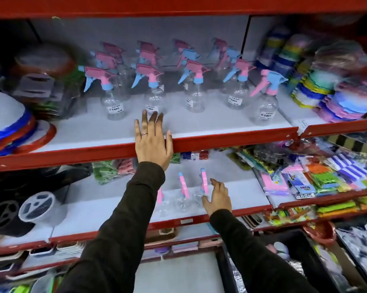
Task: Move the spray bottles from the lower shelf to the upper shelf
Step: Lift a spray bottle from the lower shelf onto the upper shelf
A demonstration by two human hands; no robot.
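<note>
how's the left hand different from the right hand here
The left hand lies flat, fingers spread, on the red lip of the upper shelf; the right hand is open beside a spray bottle on the lower shelf. The left wears a ring; none shows on the right. Both hold nothing, both in dark sleeves.

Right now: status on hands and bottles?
Left hand flat on upper shelf edge, empty. Right hand open, reaching lower bottles. No grip yet. Path clear.
</note>
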